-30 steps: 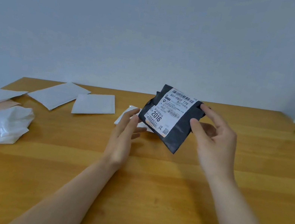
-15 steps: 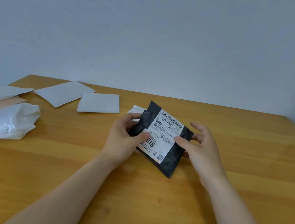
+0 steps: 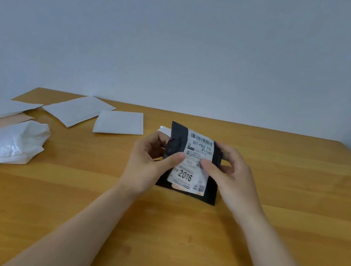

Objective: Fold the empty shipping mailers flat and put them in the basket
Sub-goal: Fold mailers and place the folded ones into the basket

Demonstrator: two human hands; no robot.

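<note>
Wooden table (image 3: 174, 238), grey wall behind. Left hand (image 3: 148, 163) and right hand (image 3: 230, 175) both pinch the black mailer (image 3: 210, 193) at table centre. Risk: the slick film may spring back unfolded. No basket visible.

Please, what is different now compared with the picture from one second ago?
The left hand took hold of the black mailer, which the right hand already held; both pinch it now. The mailer came down toward the table and turned from tilted to nearly upright. The white mailers at the left stayed where they were.
</note>
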